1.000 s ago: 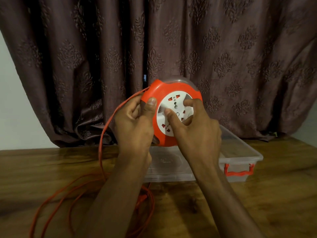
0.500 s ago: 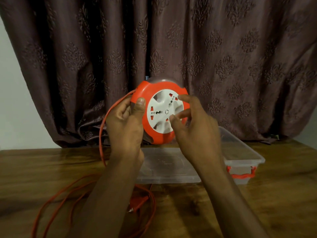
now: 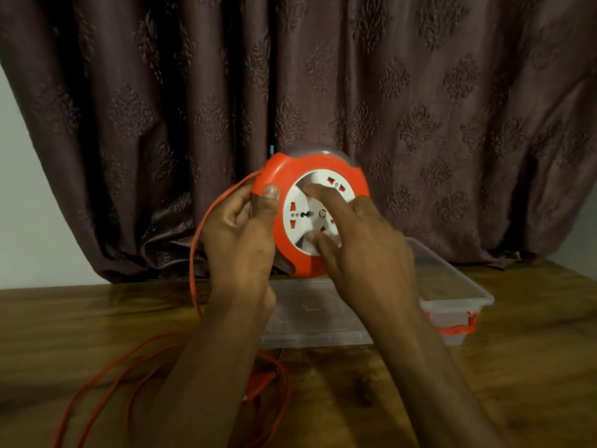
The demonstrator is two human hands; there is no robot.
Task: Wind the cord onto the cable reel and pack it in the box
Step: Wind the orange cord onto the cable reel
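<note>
Single head view: looks forward-down, close over hands, table [image 3: 80, 318] edge, curtain [image 3: 452, 108] behind.

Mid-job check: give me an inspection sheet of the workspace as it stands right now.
Surface: wooden table, dark grain.
Job's things: orange reel held up above the table, white socket face toward the camera; clear box behind it on the table, orange latch at its right end.
Clutter: nothing seen.
Grips: left hand clasps the reel's left rim; right hand has fingers on the socket face.
Cables: orange cord runs from the reel's left side down to loose loops on the table.
Surroundings: patterned brown curtain, pale wall at left.
</note>
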